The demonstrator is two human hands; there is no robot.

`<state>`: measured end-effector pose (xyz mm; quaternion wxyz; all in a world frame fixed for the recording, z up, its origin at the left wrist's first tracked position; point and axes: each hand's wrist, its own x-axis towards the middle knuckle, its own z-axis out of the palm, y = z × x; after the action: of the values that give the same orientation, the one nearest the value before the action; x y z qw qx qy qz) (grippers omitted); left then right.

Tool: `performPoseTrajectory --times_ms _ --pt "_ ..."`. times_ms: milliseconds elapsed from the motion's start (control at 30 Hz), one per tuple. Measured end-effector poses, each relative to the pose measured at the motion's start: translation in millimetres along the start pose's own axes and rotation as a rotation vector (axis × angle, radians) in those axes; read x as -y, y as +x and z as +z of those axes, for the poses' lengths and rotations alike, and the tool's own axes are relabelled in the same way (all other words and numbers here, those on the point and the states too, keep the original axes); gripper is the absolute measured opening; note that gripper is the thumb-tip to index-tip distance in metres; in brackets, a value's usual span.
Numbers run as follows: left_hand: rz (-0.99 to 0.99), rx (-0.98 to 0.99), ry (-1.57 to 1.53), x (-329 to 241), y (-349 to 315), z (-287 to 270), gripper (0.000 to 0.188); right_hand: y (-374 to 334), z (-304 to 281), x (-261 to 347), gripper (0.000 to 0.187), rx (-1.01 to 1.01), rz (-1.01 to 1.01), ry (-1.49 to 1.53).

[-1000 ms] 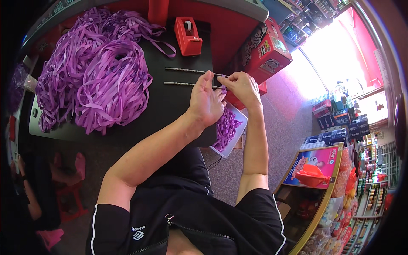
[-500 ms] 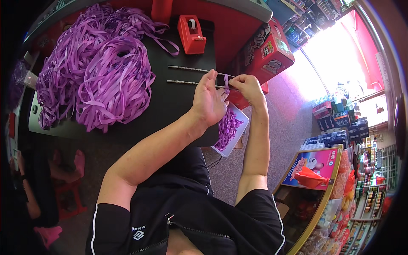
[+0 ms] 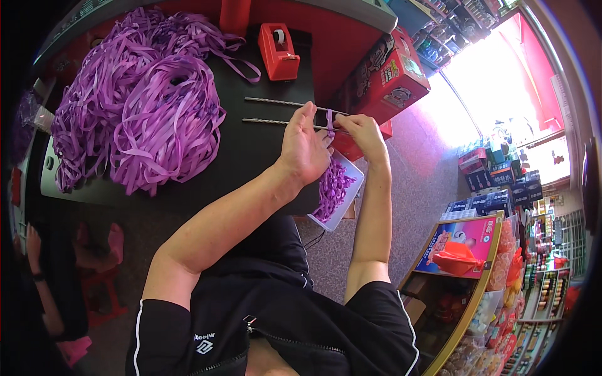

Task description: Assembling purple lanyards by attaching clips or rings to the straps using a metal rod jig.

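Note:
Two thin twisted metal rods point(image 3: 263, 121) reach out side by side past the right edge of the dark table. A short purple ribbon point(image 3: 330, 121) is looped across both rods near their right end. My left hand point(image 3: 301, 150) is beside the rods, palm turned toward the ribbon. Its upper fingers point up and the others lie close to the ribbon's lower end. My right hand point(image 3: 367, 136) pinches at the ribbon from the right, fingertips together; the exact grip is partly hidden. Below the hands, a white plastic tub point(image 3: 346, 203) holds many purple ribbon pieces point(image 3: 332, 188).
A big heap of purple ribbon point(image 3: 166, 119) covers the left of the dark table point(image 3: 244, 156). Behind stands a red tape dispenser point(image 3: 279, 55). A red printed carton point(image 3: 398, 81) is beyond the rods. Another person's arm point(image 3: 44, 285) shows at lower left; a display case point(image 3: 451, 294) stands right.
My right hand has turned and sunk slightly, its fingertips still at the ribbon. My left hand keeps nearly the same pose. The whole view has shifted a little.

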<state>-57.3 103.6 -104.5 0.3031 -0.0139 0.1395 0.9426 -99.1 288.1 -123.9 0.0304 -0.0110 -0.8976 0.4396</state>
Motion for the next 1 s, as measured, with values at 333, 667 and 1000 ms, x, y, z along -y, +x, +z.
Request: performPoseTrajectory --times_ms 333,667,1000 --pt "-0.171 -0.031 0.392 -23.0 -9.8 3.6 0.067 1.0 9.9 -0.9 0.027 0.133 0.253 0.439" --pt "0.474 0.061 2.692 -63.7 -65.9 -10.9 0.061 32.8 -2.3 9.3 0.029 0.199 -0.072 0.307" --pt "0.254 -0.013 2.738 -70.2 -64.2 -19.7 0.068 44.5 4.2 -3.2 0.021 0.372 0.248 0.661"
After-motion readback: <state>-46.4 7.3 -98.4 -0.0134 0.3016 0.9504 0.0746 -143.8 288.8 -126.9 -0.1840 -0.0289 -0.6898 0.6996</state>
